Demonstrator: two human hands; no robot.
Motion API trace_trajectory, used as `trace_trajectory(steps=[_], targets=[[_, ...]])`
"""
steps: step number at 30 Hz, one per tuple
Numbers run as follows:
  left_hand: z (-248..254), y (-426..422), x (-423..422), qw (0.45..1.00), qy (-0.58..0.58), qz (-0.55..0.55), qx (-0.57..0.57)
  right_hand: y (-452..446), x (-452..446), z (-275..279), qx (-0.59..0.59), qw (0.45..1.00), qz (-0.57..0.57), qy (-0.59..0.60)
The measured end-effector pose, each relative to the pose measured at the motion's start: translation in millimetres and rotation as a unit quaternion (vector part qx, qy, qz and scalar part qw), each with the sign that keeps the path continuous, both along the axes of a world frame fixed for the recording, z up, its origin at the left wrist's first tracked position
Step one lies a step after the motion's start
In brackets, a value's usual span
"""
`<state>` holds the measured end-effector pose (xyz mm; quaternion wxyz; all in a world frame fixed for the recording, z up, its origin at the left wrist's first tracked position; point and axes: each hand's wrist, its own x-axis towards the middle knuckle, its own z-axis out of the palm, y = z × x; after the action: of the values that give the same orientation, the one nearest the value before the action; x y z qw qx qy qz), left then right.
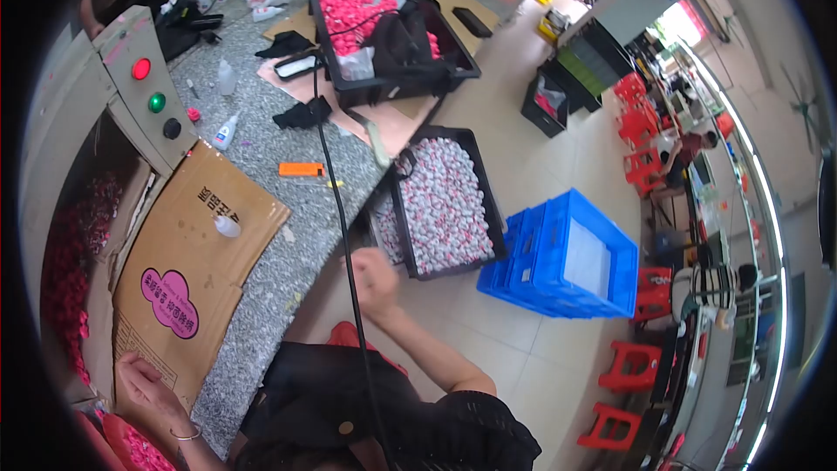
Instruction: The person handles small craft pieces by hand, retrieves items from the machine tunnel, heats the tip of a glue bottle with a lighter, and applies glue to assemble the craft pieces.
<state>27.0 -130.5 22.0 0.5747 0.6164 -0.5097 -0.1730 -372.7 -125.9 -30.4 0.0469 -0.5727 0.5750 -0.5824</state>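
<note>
My left hand [153,386], with a bracelet at the wrist, is over the near left edge of the flattened cardboard [196,288]. Its fingers are loosely bent and slightly apart, with nothing visible between them. Off the front edge of the speckled counter [301,201], my right hand [373,283] is raised and curled closed, slightly blurred; anything inside it is hidden. A black cable [338,201] hangs in front of the view beside it. A small whitish piece [227,226] lies on the cardboard. To the left, pink pieces [70,296] fill the machine opening.
A machine panel [139,87] has red and green lights. Glue bottles [226,133], an orange object [301,169] and a black crate of pink pieces [375,92] are on the counter. Beyond stand a crate of wrapped pieces [445,205], blue crates [558,253], red stools [629,365] and seated people [711,286].
</note>
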Motion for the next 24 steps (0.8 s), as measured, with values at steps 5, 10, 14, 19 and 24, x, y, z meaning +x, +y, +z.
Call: trace_trajectory(steps=[5,10,14,19,24], targets=[[1,10,-10,0.999,0.035,0.000,-0.042,-13,68,25,-0.063,0.992,0.111,0.013],[-8,37,-3,0.997,0.042,0.016,-0.060,-55,91,24,-0.044,0.991,0.121,-0.036],[-5,53,-2,0.996,0.039,0.031,-0.077,-62,96,12,-0.028,0.993,0.106,-0.045],[12,65,-20,0.996,0.051,0.009,-0.071,-62,92,9,-0.035,0.993,0.092,-0.070],[15,78,-29,0.997,0.018,-0.016,-0.075,-65,94,5,-0.049,0.993,0.091,-0.064]])
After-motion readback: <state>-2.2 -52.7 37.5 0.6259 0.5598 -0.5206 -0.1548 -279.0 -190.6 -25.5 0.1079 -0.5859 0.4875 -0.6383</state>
